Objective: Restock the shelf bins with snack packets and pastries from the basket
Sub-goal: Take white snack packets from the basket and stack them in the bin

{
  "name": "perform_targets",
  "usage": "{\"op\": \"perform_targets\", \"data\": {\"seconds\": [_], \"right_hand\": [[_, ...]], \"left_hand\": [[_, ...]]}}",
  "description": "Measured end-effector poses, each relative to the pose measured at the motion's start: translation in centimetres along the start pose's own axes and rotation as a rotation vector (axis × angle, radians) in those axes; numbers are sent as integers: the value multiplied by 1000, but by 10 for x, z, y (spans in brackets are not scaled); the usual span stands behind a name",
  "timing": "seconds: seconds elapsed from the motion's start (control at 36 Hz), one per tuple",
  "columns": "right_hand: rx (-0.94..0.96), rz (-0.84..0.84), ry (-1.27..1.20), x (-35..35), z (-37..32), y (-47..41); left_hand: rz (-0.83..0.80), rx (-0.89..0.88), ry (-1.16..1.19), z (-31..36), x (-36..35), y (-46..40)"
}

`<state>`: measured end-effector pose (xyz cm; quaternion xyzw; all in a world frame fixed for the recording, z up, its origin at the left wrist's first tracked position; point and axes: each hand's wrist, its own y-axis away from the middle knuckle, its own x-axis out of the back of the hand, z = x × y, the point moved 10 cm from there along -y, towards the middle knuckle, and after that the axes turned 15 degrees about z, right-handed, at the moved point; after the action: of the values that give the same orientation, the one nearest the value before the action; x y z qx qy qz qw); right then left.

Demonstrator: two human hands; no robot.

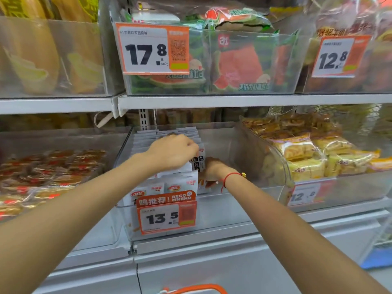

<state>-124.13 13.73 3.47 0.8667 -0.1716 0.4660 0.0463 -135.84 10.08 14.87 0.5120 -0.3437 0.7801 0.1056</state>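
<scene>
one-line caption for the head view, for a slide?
Both hands, left and right, tuck white snack packets into the clear shelf bin tagged 13.5.

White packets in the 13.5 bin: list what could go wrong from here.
1. The white packets stand upright in a row filling only the bin's left side; when the left hand lets go, they may topple into the bare right part of the clear bin.
2. The right hand works low beside the row; pulling out could drag a packet askew.
</scene>
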Motion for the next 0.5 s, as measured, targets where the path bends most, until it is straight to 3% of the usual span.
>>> {"op": "perform_targets", "data": {"seconds": [0.17,0.31,0.42,0.5], "right_hand": [[-45,-78,-112,-8,2,1],[-66,-90,-89,-14,4,-3],[-38,43,-28,0,0,-10],[-67,44,-133,1,1,-12]], "left_hand": [[-334,17,-86,-8,-56,-19],[-354,35,-96,-12,-68,-24],[-392,57,-137,-10,-66,-24],[-404,55,-162,-9,-63,-23]]}}
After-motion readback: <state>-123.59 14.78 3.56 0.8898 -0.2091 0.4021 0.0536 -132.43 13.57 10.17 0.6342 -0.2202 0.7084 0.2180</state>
